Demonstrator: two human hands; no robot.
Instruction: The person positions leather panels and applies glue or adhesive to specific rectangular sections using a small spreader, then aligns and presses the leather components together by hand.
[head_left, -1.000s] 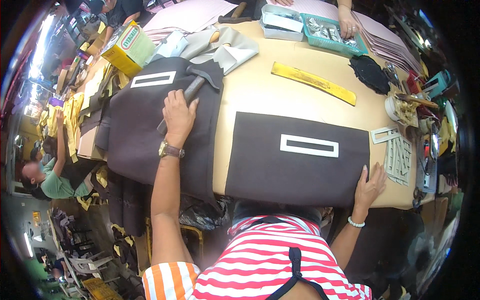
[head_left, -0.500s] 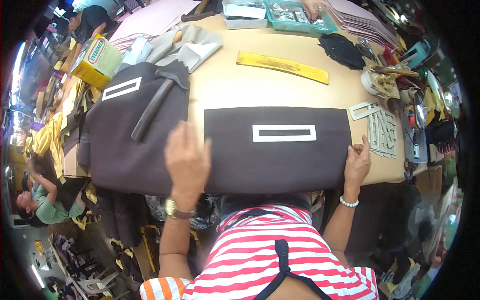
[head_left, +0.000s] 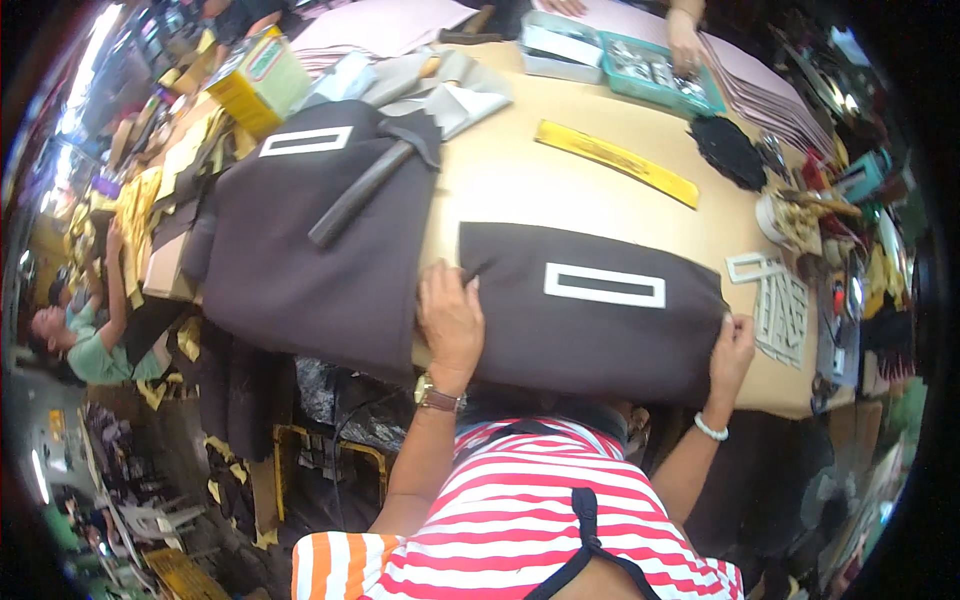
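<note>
A dark brown fabric panel (head_left: 580, 350) lies before me, draping over the table's near edge. On it sits a white rectangular frame piece (head_left: 605, 298) with a slot through its middle. My left hand (head_left: 452, 322) is closed on the panel's left edge, where the cloth puckers by the fingertips. At the right edge, my right hand (head_left: 733, 352) pinches the fabric between thumb and fingers. To the left, a dark fabric pile (head_left: 310, 240) carries a similar white frame (head_left: 306, 141) and a hammer (head_left: 365, 190) resting on top.
A yellow strip (head_left: 618, 163) lies mid-table. Loose pale frames (head_left: 785, 315) are heaped at right, beside a cluttered tub (head_left: 785, 215). Far back are a teal basket (head_left: 660, 75) with another person's hand in it, a white box (head_left: 560, 45), pink sheets (head_left: 385, 25) and a yellow carton (head_left: 262, 80).
My left hand has come down onto the panel's left edge and taken hold of it. The panel now slants and puckers there. The whole view has shifted and tilted.
</note>
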